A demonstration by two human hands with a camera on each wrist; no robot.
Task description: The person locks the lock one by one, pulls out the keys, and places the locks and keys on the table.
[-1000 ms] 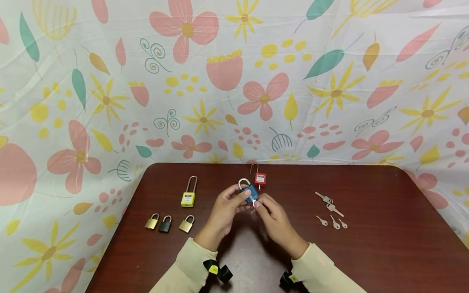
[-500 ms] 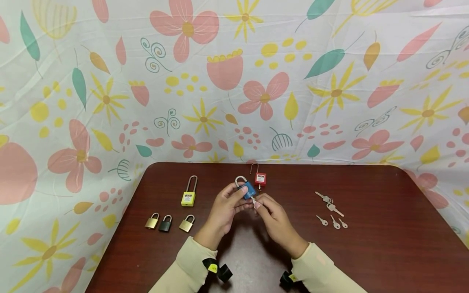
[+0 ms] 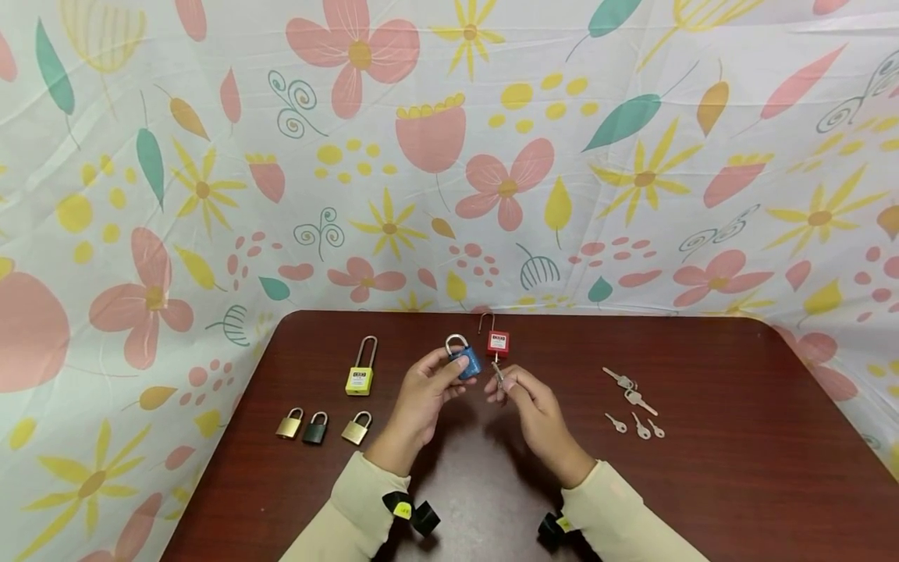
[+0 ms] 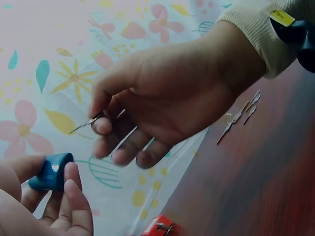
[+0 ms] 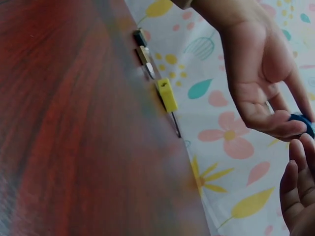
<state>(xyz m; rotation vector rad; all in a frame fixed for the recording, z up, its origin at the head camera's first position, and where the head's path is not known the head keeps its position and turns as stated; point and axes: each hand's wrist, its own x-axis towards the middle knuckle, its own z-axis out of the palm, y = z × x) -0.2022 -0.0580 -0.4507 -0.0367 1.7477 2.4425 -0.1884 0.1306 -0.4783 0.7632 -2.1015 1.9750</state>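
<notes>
Raised above the middle of the table, my left hand (image 3: 421, 402) grips a blue padlock (image 3: 467, 364) between thumb and fingers, its silver shackle pointing up and away. To its right, my right hand (image 3: 537, 410) pinches a small silver key (image 4: 81, 127), the blade pointing at the blue padlock but apart from it, as the left wrist view shows. Just beyond my right fingers lies a red padlock (image 3: 498, 343) with a long thin raised shackle and a key at its bottom. In the right wrist view, the blue padlock is mostly hidden by fingers.
On the left of the dark wooden table (image 3: 737, 468) lie a yellow long-shackle padlock (image 3: 359, 381), a black padlock (image 3: 315, 428) and two brass padlocks (image 3: 356, 428). Several loose keys (image 3: 641, 402) lie to the right. A flowered cloth (image 3: 435, 195) hangs behind.
The key has come out of the blue padlock, and my right hand has drawn it away to the right. My left hand has shifted slightly left with the padlock.
</notes>
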